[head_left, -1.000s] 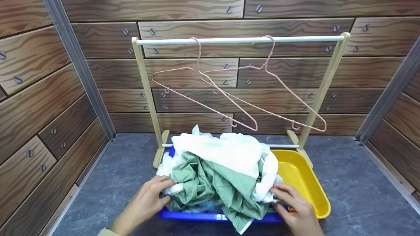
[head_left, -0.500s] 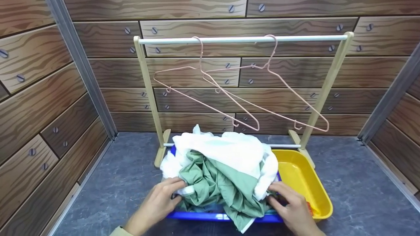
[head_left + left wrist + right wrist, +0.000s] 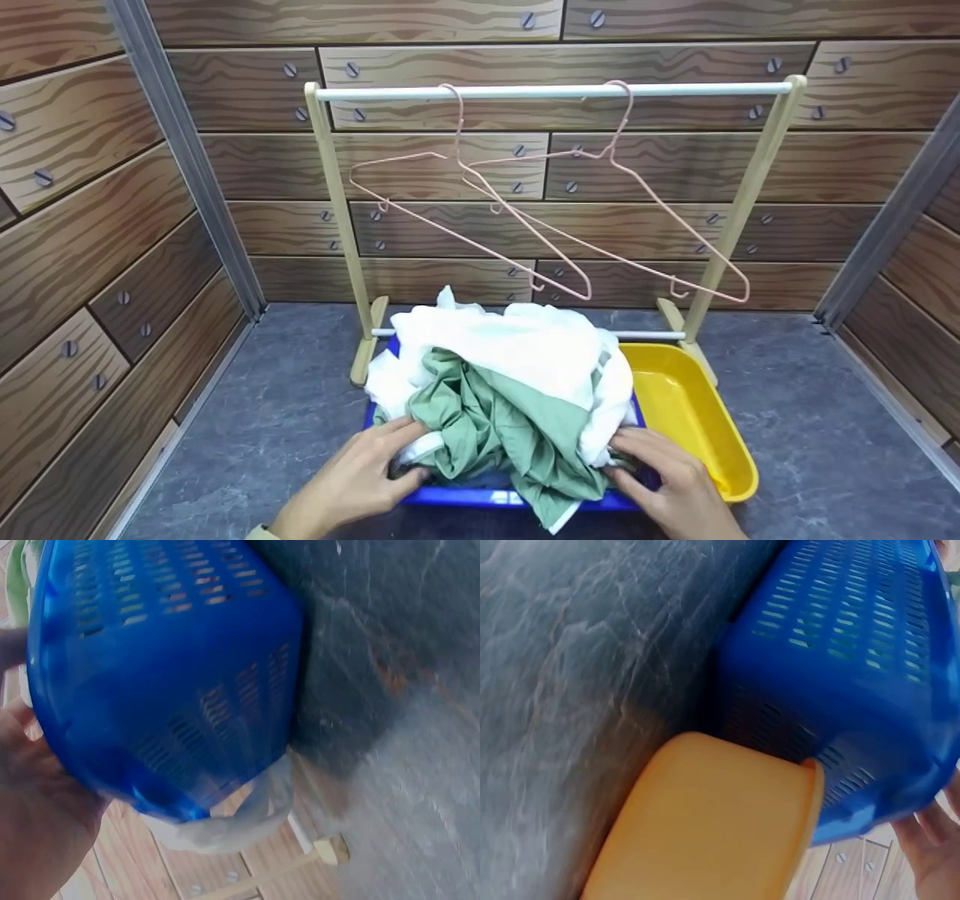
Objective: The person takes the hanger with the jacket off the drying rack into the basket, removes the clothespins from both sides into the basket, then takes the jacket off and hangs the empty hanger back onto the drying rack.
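A blue slotted plastic basket (image 3: 840, 652) holds a heaped pile of clothes. Green cloth (image 3: 480, 420) lies in front, and white cloth (image 3: 517, 345) covers the top. My left hand (image 3: 364, 469) is at the basket's front left corner, fingertips pressing a white-edged fold of the pile. In the left wrist view, that hand (image 3: 37, 817) lies over the basket's rim. At the front right corner, my right hand (image 3: 675, 480) touches the white and green cloth, its fingers inside the rim; the fingertips are partly hidden. One green corner hangs over the front rim.
Beside the basket on the right stands a yellow tub (image 3: 694, 420). Behind is a wooden clothes rack (image 3: 555, 92) with two pink hangers (image 3: 525, 217) on its white bar. Wood-patterned walls (image 3: 105, 225) surround the dark marbled floor (image 3: 247, 420).
My left hand has moved right, pushing the cloth inward, and the basket's left rim shows more. My right hand has shifted slightly left. A red patch near the tub is now hidden.
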`<state>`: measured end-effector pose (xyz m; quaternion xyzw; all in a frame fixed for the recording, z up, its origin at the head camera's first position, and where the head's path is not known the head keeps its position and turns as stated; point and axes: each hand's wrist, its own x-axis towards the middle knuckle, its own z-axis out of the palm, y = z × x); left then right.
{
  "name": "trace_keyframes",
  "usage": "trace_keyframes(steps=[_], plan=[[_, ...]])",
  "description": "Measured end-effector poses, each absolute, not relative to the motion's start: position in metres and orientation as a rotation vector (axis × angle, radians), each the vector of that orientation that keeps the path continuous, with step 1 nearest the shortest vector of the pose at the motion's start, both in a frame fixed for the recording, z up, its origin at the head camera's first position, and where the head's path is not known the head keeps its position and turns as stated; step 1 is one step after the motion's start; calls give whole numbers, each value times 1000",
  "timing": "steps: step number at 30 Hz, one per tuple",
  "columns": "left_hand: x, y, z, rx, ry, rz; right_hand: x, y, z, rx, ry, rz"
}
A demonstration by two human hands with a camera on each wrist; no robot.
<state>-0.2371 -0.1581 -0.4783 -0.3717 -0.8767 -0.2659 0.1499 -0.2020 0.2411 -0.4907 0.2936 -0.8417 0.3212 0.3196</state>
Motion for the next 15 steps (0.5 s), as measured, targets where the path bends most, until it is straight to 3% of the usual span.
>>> trace_keyframes(steps=[8,15], plan=[[-247,-163,-479,-875,-2374,-1017,-194,252,-476,824,-2174,975],[-284,-182,-479,-416,-2261,-1204,-203,268,-459,685,-2194,1077]])
